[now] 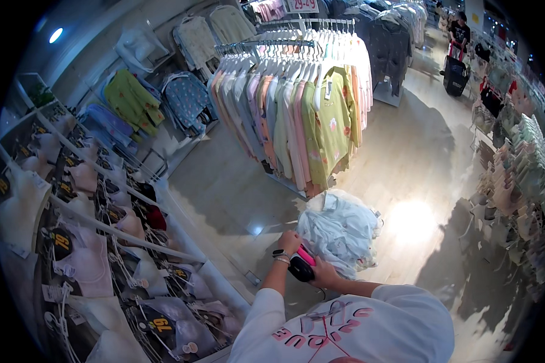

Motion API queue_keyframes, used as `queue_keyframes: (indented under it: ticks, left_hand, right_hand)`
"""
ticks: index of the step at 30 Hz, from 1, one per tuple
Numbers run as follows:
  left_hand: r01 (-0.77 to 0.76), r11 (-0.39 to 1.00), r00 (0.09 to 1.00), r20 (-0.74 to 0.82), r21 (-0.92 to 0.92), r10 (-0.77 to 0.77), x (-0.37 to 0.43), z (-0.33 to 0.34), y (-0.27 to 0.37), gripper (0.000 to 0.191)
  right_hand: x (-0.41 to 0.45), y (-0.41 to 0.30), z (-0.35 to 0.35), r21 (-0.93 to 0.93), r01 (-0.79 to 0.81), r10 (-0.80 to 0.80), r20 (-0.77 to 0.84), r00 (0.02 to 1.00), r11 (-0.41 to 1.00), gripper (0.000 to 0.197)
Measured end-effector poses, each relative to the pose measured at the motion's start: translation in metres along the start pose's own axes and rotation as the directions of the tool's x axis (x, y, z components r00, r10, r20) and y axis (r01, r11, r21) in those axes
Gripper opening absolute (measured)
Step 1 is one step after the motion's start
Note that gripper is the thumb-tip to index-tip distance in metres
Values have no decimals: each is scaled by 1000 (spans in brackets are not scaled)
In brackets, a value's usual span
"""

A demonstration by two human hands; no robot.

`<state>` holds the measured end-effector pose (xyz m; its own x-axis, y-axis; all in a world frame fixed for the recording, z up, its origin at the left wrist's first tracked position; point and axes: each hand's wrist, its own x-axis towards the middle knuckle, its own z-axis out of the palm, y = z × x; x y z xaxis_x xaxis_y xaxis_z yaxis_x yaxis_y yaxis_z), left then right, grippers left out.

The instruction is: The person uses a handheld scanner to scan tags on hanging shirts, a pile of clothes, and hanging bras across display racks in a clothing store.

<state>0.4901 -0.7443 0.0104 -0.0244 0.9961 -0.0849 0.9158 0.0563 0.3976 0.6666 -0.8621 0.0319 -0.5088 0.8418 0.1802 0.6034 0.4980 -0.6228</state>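
My left hand (290, 242), with a dark watch and a bracelet at its wrist, closes around the upper end of a pink bar (306, 255). A rounded black object (301, 269) lies against the bar; I cannot tell exactly what it is. My right hand (325, 273) grips the black object's right side, close to the lower end of the bar. Just beyond both hands sits a heap of pale blue and cream garments (338, 227), with tags showing at its edges. Whatever supports the heap is hidden beneath it.
A rack of hung pyjama tops (277, 109) stands ahead, its base near the heap. Bra displays flank both sides, a sloped shelf (127, 231) on the left and hanging rows (513, 177) on the right. Down the aisle, a person (459, 34) holds a black wheeled basket (455, 77).
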Motion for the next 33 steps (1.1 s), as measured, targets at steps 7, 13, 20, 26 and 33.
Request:
queue_keyframes:
  ticks: [7,13,20,26,33]
  left_hand:
    - [-36,998,999,5,-52,37,33,7,7,22]
    - [-136,988,990,20,-78,138,64,7,24,21]
    - [-261,960,962,51,-106,267,104,20,45,18]
    - [-435,881,883,105,-187,458,142,36,62,20]
    - [-609,764,743,185,-213,643,189,50,122,23]
  right_hand:
    - [17,16,-2,58,-39,35,64,997,998,37]
    - [30,29,-8,97,-81,77,51,996,992,39]
    - [46,39,-24,72,-163,161,27,987,984,40]
    - [61,49,-24,131,-262,272,-71,960,956,40]
    - [87,59,-32,23,-499,482,-296,824,867,40]
